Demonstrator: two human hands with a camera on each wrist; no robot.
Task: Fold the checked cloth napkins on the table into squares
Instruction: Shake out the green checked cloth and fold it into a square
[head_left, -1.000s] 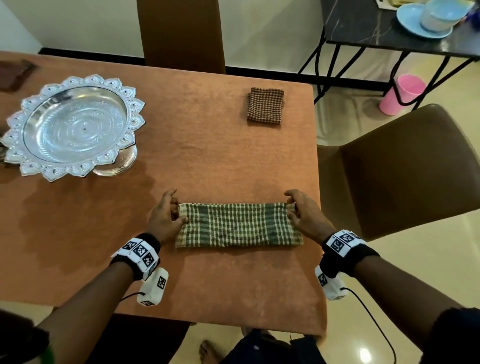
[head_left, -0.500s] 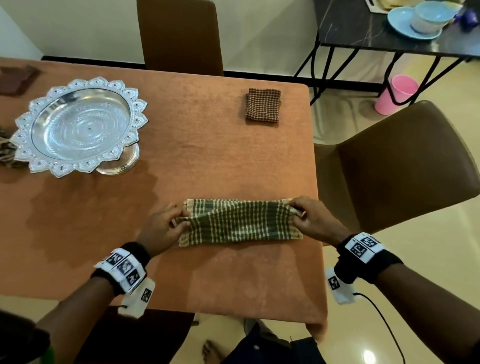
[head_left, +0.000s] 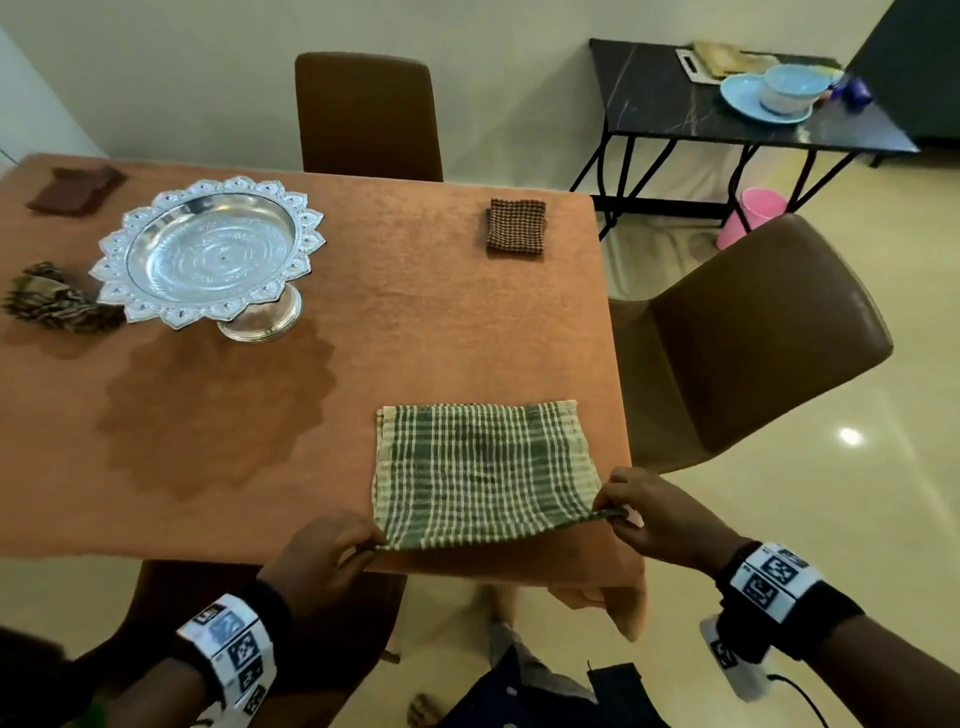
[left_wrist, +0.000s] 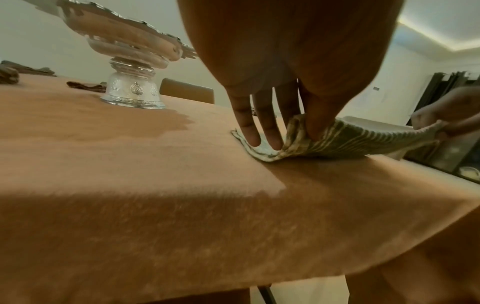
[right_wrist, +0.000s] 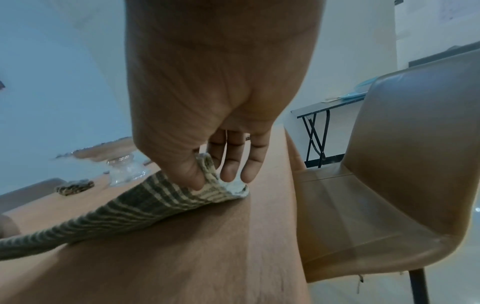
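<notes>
A green-and-cream checked napkin (head_left: 483, 473) lies near the front right corner of the orange table (head_left: 363, 338). Its near edge is lifted off the table and stretched between both hands. My left hand (head_left: 363, 548) pinches the near left corner, thumb over the cloth (left_wrist: 337, 139) with the other fingers (left_wrist: 270, 131) pointing down onto it. My right hand (head_left: 613, 512) pinches the near right corner (right_wrist: 207, 185) the same way. A small brown checked napkin (head_left: 516, 226) lies folded into a square at the far right of the table.
A silver pedestal dish (head_left: 208, 249) stands at the far left, with a crumpled checked cloth (head_left: 52, 301) beside it and a dark folded cloth (head_left: 75, 188) behind. Brown chairs stand at the far side (head_left: 369, 114) and at the right (head_left: 753, 338). A black side table (head_left: 675, 104) carries blue dishes.
The napkin was a narrow strip held at its two ends. Both hands have drawn back toward the table's front edge, and the napkin now lies as a wider, almost square piece.
</notes>
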